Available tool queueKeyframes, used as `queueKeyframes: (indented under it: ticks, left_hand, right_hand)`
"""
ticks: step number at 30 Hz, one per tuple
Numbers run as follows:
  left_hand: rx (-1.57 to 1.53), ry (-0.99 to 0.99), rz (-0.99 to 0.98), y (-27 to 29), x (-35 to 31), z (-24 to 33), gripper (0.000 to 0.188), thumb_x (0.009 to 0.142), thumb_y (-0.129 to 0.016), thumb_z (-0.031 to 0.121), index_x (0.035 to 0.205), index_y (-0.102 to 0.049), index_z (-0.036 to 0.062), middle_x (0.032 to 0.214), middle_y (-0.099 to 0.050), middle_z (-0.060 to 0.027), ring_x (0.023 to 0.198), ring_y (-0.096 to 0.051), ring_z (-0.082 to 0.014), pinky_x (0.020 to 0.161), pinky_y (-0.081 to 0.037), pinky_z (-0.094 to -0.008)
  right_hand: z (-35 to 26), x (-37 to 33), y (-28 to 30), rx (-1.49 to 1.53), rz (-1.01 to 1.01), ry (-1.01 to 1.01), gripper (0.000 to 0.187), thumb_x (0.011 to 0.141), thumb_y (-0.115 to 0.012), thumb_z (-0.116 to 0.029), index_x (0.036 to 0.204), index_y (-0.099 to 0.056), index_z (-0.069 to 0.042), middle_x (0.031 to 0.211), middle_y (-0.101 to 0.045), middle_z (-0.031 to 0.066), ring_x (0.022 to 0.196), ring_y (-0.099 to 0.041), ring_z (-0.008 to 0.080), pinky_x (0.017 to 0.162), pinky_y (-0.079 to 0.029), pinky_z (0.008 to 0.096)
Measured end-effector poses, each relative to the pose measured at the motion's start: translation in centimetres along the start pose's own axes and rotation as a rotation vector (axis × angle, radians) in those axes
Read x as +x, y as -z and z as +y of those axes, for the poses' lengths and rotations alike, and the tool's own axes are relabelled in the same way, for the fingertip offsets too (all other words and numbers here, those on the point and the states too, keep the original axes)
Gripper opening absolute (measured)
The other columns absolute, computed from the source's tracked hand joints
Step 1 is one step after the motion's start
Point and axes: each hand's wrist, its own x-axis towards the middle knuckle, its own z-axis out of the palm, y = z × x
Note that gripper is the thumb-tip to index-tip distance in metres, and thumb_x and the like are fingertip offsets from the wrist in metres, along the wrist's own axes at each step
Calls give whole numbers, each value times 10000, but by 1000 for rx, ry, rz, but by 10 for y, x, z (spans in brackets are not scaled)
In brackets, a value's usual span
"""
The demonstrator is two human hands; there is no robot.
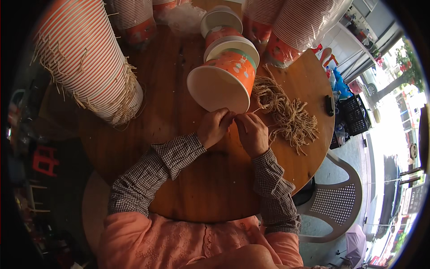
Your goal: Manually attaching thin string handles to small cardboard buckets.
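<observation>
My left hand (216,128) and my right hand (251,133) meet fingertip to fingertip just in front of an orange paper bucket (217,89). The bucket lies on its side, its wide white mouth turned toward me. Both hands are closed in a pinch against the near lower part of its rim. A thin tan strand of cord (256,110) shows just above my right hand; what lies between the fingertips is too small to make out. Right of the bucket, a loose heap of tan twisted cords (289,112) rests on the table.
More paper buckets (221,22) lie nested behind. A tall leaning stack of buckets (85,54) with cords hanging off it stands left. Plastic-wrapped stacks (300,31) stand at the back of the round wooden table (179,197). A grey chair (336,201) is at the right.
</observation>
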Motion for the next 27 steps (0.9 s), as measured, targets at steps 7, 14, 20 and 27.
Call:
queueKeyframes:
  ticks: [7,14,20,27]
  left_hand:
    - [-7,-67,4,-3,1,-8,90,958,-487,56,913,-525,-13,746,-555,-58,678,-566,-113,629,-472,-273]
    - [-43,-150,58,-5,2,-18,110,874,-547,-49,975,-524,-12,835,-604,-102,764,-633,-183,693,-521,-305]
    - [2,-204,98,-3,2,-17,149,847,-615,-24,972,-537,-5,854,-636,-125,788,-668,-224,690,-540,-321]
    - [189,-262,95,-2,3,-8,220,800,-667,16,994,-562,16,939,-621,-124,856,-643,-252,761,-533,-328]
  right_hand:
    - [7,-2,-1,49,-10,-69,105,868,-618,-98,955,-640,-43,905,-649,112,797,-638,285,673,-530,359]
    - [0,3,4,211,12,-245,105,836,-657,-34,939,-649,-16,866,-654,100,725,-650,208,653,-516,300]
    - [1,5,7,208,16,-208,104,827,-662,-25,928,-643,-10,858,-645,89,717,-646,196,652,-516,287]
    - [13,2,5,264,-14,-226,92,814,-651,-41,897,-627,-9,870,-584,111,746,-628,219,649,-530,300]
